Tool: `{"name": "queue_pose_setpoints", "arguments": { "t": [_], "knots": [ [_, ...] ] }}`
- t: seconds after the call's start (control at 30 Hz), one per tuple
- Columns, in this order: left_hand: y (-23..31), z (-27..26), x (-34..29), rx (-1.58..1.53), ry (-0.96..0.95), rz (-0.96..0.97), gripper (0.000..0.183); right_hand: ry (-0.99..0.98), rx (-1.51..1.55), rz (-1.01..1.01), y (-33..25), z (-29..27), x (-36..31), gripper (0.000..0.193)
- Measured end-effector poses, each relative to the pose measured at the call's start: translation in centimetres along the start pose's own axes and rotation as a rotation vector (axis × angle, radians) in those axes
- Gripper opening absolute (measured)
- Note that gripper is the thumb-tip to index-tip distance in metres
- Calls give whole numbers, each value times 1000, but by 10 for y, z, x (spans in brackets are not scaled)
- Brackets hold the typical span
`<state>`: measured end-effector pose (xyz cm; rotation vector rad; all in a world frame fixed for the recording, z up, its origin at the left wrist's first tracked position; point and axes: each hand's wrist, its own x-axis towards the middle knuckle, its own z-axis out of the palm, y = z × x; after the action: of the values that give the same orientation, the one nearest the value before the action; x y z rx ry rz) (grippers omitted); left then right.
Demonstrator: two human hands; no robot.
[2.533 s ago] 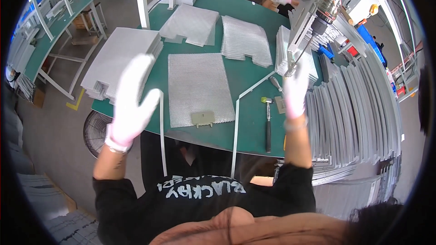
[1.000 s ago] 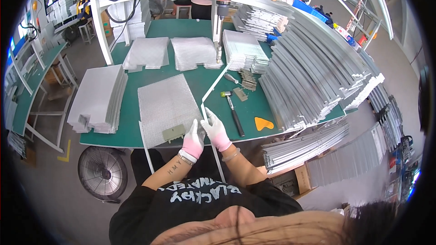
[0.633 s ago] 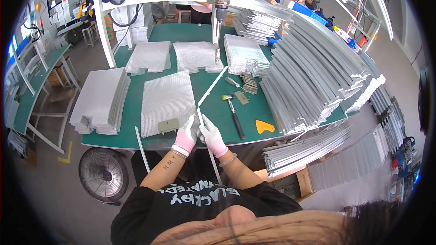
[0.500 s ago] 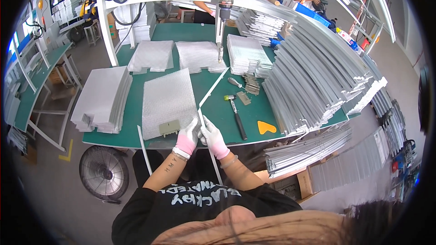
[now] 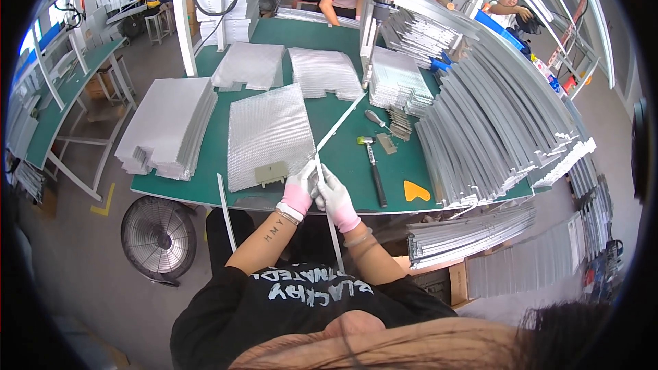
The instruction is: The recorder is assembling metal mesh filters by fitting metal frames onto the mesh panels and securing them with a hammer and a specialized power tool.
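Observation:
Both my hands wear white gloves with pink cuffs and meet near the table's front edge. My left hand [image 5: 299, 190] and my right hand [image 5: 335, 199] are closed on a thin pale metal strip [image 5: 340, 122], which bends at my fingertips. One length slants away to the far right; the other drops past the table edge toward my body. Just left of the strip lies a silver mesh panel [image 5: 269, 127], with a small olive-grey plate [image 5: 271, 173] on its near part. Another pale strip [image 5: 226, 212] stands at the table edge, left of my left forearm.
Right of my hands lie a hammer [image 5: 374, 171], a screwdriver [image 5: 374, 118], small metal plates [image 5: 399, 123] and an orange scraper [image 5: 416, 191]. Stacked panels [image 5: 168, 123] stand left, long metal strips [image 5: 490, 123] right. A power driver [image 5: 384, 0] hangs overhead. A floor fan [image 5: 158, 240] stands below left.
The whole view has shifted, so the table sits higher and further right. My hands keep their hold on the strip, almost unmoved over the table. People in the background have changed posture.

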<state>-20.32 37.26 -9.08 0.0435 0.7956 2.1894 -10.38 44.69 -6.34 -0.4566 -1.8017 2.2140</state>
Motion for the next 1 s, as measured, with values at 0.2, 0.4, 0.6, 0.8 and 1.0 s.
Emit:
{"name": "queue_pose_setpoints", "arguments": {
  "t": [0.2,0.4,0.6,0.8,1.0],
  "knots": [
    [-26,-4,-10,-65,-186,155,20,144,-245,-186,-5,-10,62,36],
    [53,-43,-97,294,-272,166,42,-150,-174,198,-3,-26,67,15],
    [167,-156,-79,1687,208,555,42,-171,175,179,4,-14,67,15],
    [168,-114,-101,684,-97,260,70,-144,-28,89,-16,6,51,11],
    [182,-87,-123,679,-94,333,62,-162,13,-92,-36,6,26,18]
  ]
}}
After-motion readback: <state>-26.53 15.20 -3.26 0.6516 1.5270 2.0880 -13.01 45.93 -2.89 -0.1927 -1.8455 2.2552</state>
